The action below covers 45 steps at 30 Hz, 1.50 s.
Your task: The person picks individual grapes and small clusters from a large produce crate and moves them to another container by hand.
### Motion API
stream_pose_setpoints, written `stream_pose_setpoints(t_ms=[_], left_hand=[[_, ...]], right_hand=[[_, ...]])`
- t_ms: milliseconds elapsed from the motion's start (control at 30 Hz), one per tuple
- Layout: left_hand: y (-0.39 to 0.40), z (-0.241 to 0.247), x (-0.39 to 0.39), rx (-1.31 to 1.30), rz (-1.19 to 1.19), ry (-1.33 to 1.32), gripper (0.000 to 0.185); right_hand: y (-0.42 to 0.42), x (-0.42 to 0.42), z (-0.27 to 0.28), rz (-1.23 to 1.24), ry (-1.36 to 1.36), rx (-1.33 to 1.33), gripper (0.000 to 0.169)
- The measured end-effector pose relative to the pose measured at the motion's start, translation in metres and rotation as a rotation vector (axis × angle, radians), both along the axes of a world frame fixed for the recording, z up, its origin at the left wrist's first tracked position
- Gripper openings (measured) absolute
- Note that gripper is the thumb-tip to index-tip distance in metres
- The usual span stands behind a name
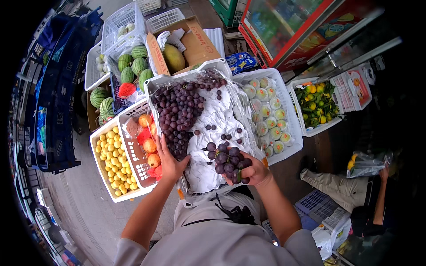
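Note:
My right hand (254, 170) grips a small bunch of dark purple grapes (229, 161) above the near right part of a white plastic crate (151, 87). Crumpled white paper (213, 113) lines that crate, and several loose grapes (226, 136) lie scattered on it. Along the crate's left side is a large heap of grape bunches (179, 109). My left hand (173, 161) rests at the crate's left edge, fingers apart, touching the near end of the heap; it holds nothing. The lower end of the held bunch partly covers my right fingers.
To the left stand crates of small yellow fruit (114, 159) and pomegranates (153, 160). Watermelons (133, 66) and a melon in a carton (174, 58) lie beyond. Foam-netted fruit (274, 116) and leafy citrus (313, 103) sit right. Another person (376, 193) holds a plastic bag at right.

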<state>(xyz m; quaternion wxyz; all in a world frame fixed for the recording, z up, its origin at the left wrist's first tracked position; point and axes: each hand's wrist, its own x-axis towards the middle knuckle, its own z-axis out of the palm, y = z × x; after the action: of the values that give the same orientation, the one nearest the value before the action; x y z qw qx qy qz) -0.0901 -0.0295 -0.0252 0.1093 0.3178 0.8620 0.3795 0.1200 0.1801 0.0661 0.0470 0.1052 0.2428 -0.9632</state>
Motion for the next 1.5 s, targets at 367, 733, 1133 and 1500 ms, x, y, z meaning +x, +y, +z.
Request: stream_pose_setpoints(t_ms=[367, 733, 1133, 1500], left_hand=[[-0.020, -0.082, -0.050, -0.149, -0.070, 0.469, 0.134], [-0.003, -0.104, -0.063, 0.102, -0.147, 0.710, 0.118], [-0.194, -0.045, 0.087, -0.186, -0.281, 0.071, 0.105], [-0.248, 0.034, 0.213, -0.738, -0.591, -0.077, 0.088]], right_hand=[[-0.206, 0.195, -0.012, -0.924, -0.032, 0.057, 0.093], [-0.444, 0.376, -0.077, -1.943, -0.324, -0.130, 0.060], [-0.700, 0.657, -0.204, -2.225, -1.060, -0.456, 0.047], [-0.787, 0.793, -0.322, -2.244, -1.599, -0.425, 0.059]])
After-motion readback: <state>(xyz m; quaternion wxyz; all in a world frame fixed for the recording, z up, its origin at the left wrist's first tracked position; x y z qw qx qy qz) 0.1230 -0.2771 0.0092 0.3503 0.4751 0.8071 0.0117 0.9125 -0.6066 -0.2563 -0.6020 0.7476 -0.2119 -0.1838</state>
